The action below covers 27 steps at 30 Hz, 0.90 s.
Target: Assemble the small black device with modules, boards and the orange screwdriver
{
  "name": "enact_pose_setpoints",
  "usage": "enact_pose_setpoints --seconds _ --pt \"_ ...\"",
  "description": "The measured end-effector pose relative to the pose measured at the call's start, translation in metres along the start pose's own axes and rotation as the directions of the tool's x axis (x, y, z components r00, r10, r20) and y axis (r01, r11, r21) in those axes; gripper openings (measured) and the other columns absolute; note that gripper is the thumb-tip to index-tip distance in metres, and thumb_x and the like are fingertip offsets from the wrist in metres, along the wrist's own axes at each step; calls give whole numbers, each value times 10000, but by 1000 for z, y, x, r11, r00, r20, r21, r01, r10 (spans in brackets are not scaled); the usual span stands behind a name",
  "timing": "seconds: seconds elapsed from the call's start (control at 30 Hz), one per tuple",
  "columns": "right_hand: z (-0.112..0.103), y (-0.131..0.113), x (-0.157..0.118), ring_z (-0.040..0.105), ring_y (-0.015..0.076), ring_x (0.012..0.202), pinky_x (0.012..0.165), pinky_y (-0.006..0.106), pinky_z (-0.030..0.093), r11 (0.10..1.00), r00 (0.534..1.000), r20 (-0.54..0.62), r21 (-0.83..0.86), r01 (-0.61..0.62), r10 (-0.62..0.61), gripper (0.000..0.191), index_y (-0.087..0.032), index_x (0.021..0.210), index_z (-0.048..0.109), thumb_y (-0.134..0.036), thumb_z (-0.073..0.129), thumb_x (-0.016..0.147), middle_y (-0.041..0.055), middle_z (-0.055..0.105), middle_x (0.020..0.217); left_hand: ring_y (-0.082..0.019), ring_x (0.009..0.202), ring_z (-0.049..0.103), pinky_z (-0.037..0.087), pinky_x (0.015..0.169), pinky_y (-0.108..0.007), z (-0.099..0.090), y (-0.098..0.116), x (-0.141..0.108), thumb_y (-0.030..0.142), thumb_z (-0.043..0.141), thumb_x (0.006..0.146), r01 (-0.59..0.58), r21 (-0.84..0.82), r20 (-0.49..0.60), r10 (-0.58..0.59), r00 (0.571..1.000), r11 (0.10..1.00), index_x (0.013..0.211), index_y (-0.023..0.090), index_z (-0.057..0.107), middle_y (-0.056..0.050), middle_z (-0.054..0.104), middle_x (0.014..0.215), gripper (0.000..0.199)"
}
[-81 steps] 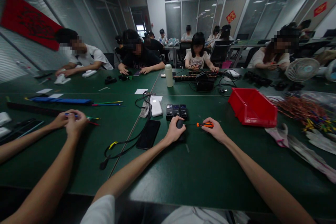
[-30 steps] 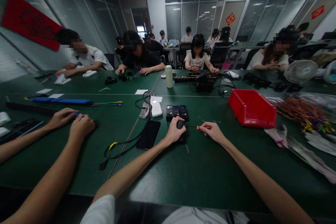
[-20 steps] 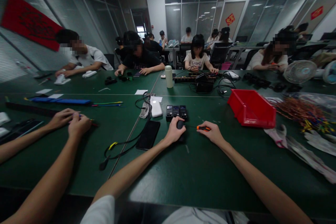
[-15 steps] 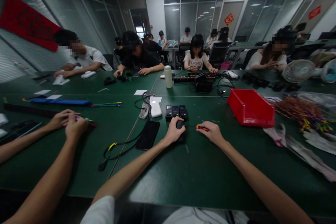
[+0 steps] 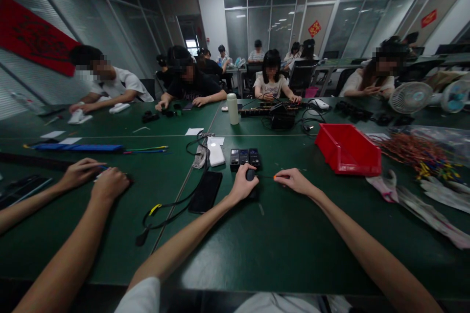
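Observation:
My left hand (image 5: pixel 244 185) is closed round a dark, rounded object (image 5: pixel 250 174) on the green table (image 5: pixel 286 244). Just beyond it stand several black box-shaped devices (image 5: pixel 244 156) side by side. To the right, my right hand (image 5: pixel 293 181) pinches an orange-and-black screwdriver (image 5: pixel 276 177), whose thin shaft points left toward the dark object. Most of the screwdriver's handle is hidden by my fingers. Left of my left hand lie a black phone (image 5: pixel 205 192) and a white device (image 5: pixel 216 152).
A red bin (image 5: pixel 348 151) stands at the right, near gloves (image 5: pixel 411 200) and a wire pile (image 5: pixel 418 149). A co-worker's hands (image 5: pixel 110 183) are at the left. A black cable (image 5: pixel 172 200) lies by the phone. A pale bottle (image 5: pixel 232 109) stands further back.
My right hand's fingers have shifted round the screwdriver, covering more of its handle. My left hand keeps its hold. The co-worker's hands at the left have changed pose. The view has shifted slightly.

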State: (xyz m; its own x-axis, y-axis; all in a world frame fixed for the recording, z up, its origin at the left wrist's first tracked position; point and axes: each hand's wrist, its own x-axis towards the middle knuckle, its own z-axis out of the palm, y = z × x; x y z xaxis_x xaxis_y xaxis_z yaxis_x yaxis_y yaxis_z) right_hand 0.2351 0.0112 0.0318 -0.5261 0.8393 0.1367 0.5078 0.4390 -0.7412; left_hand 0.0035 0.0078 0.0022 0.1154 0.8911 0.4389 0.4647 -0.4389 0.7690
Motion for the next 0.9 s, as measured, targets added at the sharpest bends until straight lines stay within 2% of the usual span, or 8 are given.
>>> enact_pose_setpoints --seconds 0.1,0.2,0.37,0.53,0.73,0.9 --pt "-8 -3 9 456 102 482 504 231 355 989 980 180 108 -101 80 414 -129 779 655 -504 483 809 -10 536 533 -162 888 521 401 844 -298 0 -1 1 148 562 690 2 1 -5 -2 1000 1000 939 198 542 -20 513 925 255" --pt "-14 -6 20 416 84 473 481 218 321 979 968 227 141 -144 110 402 -120 745 624 -507 521 779 -24 502 528 -165 891 520 401 843 -301 0 -2 1 149 560 693 10 13 -20 -10 1000 1000 935 196 541 -21 514 923 248" --pt "-14 -4 32 409 74 492 485 201 311 984 987 146 152 -95 72 359 -139 817 579 -411 714 624 -59 484 555 -165 895 518 398 843 -301 0 -5 2 147 553 696 12 21 -38 -11 999 1000 938 195 534 -24 514 921 248" --pt "-8 2 32 543 134 667 615 243 401 995 999 2 88 50 -50 297 -147 727 565 -405 694 654 16 603 726 -164 896 515 397 841 -299 1 -8 3 141 548 695 12 25 -43 -11 999 1000 938 198 529 -23 516 925 250" --pt "-7 -3 27 553 145 678 623 244 376 980 992 5 -159 122 -123 248 -174 788 593 -420 596 769 26 629 764 -166 896 519 400 838 -300 -1 -8 6 140 548 690 38 34 -50 -36 998 999 931 197 535 -23 522 925 247" --pt "-10 -10 26 552 148 682 622 244 361 959 992 19 -254 124 -123 235 -194 833 606 -422 564 798 25 626 768 -165 902 516 396 843 -298 -2 -8 6 141 551 689 27 32 -41 -25 999 999 922 196 539 -21 523 926 240"
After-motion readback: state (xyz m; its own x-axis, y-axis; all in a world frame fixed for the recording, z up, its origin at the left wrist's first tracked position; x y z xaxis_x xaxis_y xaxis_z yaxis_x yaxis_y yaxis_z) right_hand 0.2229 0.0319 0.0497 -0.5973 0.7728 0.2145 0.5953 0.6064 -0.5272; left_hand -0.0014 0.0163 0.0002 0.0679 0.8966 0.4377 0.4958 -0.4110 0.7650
